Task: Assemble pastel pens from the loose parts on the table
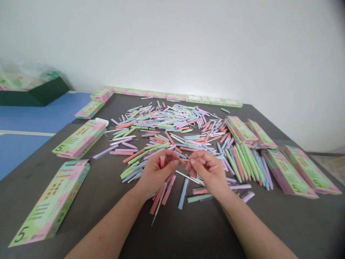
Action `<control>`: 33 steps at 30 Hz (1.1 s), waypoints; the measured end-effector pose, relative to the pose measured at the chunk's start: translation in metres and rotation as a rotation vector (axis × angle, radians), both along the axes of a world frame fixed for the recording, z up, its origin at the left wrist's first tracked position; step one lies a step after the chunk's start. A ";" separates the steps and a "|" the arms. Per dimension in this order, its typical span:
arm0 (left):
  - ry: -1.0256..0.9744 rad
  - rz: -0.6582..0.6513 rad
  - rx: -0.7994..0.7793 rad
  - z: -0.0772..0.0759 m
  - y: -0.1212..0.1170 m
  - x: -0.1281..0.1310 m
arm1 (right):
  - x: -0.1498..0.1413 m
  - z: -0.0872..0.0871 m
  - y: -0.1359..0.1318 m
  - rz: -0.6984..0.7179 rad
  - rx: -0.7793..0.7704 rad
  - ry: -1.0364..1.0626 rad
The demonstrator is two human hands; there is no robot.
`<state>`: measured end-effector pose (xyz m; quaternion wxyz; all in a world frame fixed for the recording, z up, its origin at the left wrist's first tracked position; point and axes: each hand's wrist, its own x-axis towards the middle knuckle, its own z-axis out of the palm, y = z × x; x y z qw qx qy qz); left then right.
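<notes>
My left hand [157, 173] and my right hand [207, 171] meet over the dark table, fingertips nearly touching. The left fingers curl around a short pink pen barrel [162, 161]. The right thumb and forefinger pinch a thin pale rod [182, 160], probably a pen refill, which runs toward the left fingertips. Its far end is hidden by the fingers. Below and beside my hands lie loose pastel pens [168, 190] in pink, blue and green. A large heap of pen parts [167, 126] spreads out beyond my hands.
Pastel boxes printed with a 5 [50, 203] lie at the table's left side, and more stand in a row along the far edge. A fan of pens and boxes [288, 172] sits to the right. A dark green box [40, 91] stands on a blue surface beyond the table.
</notes>
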<state>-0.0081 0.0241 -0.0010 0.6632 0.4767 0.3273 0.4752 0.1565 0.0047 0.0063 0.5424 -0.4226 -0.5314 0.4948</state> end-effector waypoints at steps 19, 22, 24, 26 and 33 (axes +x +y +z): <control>-0.002 0.053 -0.011 0.003 -0.001 0.002 | 0.001 0.001 0.000 0.008 -0.009 -0.026; 0.031 0.058 0.001 0.002 -0.001 0.002 | 0.003 0.001 0.000 0.013 0.002 -0.058; 0.071 0.069 0.021 0.001 -0.001 0.002 | 0.004 0.000 -0.001 0.011 0.021 -0.091; 0.099 0.084 0.042 0.000 -0.001 0.001 | 0.005 -0.001 -0.001 0.008 0.035 -0.115; 0.157 0.078 0.042 0.000 -0.004 0.002 | 0.004 0.000 -0.001 0.032 0.008 -0.094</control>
